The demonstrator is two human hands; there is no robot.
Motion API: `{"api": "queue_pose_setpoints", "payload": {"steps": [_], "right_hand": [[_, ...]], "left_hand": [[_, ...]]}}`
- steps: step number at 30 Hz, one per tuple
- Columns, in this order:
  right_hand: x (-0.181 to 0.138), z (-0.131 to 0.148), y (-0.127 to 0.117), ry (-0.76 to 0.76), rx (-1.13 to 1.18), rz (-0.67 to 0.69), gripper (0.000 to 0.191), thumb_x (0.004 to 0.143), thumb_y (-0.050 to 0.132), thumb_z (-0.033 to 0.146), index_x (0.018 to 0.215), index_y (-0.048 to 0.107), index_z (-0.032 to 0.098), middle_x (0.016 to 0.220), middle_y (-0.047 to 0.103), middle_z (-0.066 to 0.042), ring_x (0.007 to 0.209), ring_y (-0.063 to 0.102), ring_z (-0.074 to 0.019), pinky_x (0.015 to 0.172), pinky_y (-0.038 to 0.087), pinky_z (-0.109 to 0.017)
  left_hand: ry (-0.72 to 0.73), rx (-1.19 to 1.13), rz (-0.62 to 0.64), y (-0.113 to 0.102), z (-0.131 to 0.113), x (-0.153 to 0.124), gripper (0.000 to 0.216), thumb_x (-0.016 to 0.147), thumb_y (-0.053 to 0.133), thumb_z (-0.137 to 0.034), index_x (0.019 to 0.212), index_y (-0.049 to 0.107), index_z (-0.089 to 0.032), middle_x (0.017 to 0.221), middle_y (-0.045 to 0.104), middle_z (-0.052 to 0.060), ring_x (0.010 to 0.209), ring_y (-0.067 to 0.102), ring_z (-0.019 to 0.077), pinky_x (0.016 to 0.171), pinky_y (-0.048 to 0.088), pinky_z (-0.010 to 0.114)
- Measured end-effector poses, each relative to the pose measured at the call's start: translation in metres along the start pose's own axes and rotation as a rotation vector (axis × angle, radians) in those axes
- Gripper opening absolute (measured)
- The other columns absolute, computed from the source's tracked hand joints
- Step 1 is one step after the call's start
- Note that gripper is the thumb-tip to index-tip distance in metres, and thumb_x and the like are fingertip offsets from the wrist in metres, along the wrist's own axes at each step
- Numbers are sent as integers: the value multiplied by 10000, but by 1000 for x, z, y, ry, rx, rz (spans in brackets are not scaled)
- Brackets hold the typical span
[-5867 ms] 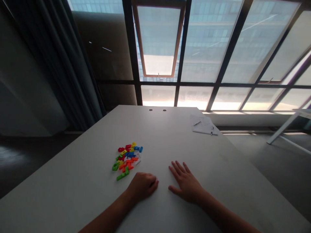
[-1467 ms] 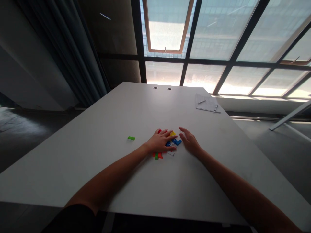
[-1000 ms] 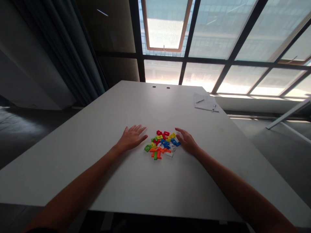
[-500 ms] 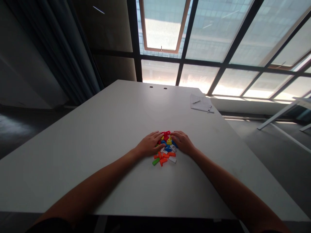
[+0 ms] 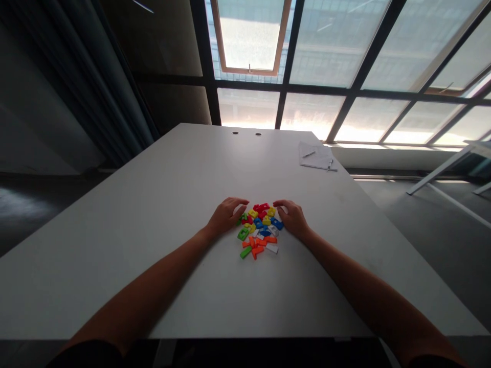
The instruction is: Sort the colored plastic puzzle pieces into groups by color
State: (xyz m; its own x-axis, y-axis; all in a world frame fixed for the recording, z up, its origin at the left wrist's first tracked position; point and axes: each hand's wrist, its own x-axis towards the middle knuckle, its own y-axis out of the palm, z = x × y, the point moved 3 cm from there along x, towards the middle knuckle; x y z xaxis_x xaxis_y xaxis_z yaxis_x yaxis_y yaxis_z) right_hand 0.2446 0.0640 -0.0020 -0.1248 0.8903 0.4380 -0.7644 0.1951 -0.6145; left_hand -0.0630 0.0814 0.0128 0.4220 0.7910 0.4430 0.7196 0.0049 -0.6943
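A heap of small plastic pieces (image 5: 260,229) in red, yellow, blue, green, orange and white lies in the middle of the white table (image 5: 161,204). My left hand (image 5: 224,216) rests on the table against the heap's left side, fingers curved inward and touching the pieces. My right hand (image 5: 292,217) cups the right side the same way. Neither hand holds a piece. A green piece (image 5: 245,252) and a white piece (image 5: 272,249) lie at the near edge of the heap.
A sheet of paper with a pen (image 5: 316,156) lies at the far right of the table. Two round cable holes (image 5: 246,133) sit near the far edge. A large window and a dark curtain stand behind; a white table leg (image 5: 441,174) is to the right.
Both hands have drawn slightly apart from the heap, so more of the pieces show between them. The heap has spread a little.
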Motion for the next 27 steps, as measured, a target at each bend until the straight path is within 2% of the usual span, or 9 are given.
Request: {"api": "queue_pose_setpoints", "payload": {"steps": [2,5,9,14,16,20,27], "right_hand": [[0,0,0,-26,-5,-24,283,961,651,161,1050,901,257,1138,899,-88,1159,820,-312,1129,646,-473],[-2,3,2,-85,-22,20,347,883,625,87,980,898,278,1117,892,-74,1204,797,-315,1160,628,-493],[3,-1,0,-78,-63,100,376,875,632,64,965,916,294,1082,891,-70,1269,784,-331,1173,611,-508],[14,-20,-18,1,-105,80,274,884,650,124,871,878,276,1029,886,-81,1120,803,-327,1112,621,-484],[14,-25,-22,28,-116,71,227,905,655,173,884,862,265,1038,881,-92,1089,797,-326,1087,620,-473],[6,-23,-19,-11,-126,90,170,958,693,265,1004,855,247,1088,866,-113,1095,779,-331,1083,603,-475],[1,-23,-18,41,-129,91,182,1024,736,334,1119,858,237,1129,842,-118,1103,773,-328,1086,611,-481]], "left_hand": [[18,18,21,2,-2,-1,492,1184,518,-565,1301,872,-243,1320,889,129,1295,812,323,1199,648,529],[-13,50,56,2,-3,-1,501,1175,520,-552,1356,862,-234,1401,869,136,1396,772,338,1267,611,552],[-72,88,78,3,-1,1,500,1158,527,-526,1385,862,-232,1438,863,131,1548,680,365,1353,544,606],[-102,74,88,7,-2,2,489,1149,519,-499,1360,874,-238,1407,877,117,1570,666,356,1372,532,598],[-147,70,86,8,-3,0,505,1146,509,-497,1356,875,-219,1421,870,132,1538,693,355,1359,547,575],[-227,74,82,7,-7,-9,515,1149,505,-514,1352,873,-216,1422,866,137,1442,759,345,1309,592,521],[-270,96,78,6,-8,-17,461,1152,522,-483,1314,884,-250,1425,873,116,1537,716,345,1321,583,515]]}}
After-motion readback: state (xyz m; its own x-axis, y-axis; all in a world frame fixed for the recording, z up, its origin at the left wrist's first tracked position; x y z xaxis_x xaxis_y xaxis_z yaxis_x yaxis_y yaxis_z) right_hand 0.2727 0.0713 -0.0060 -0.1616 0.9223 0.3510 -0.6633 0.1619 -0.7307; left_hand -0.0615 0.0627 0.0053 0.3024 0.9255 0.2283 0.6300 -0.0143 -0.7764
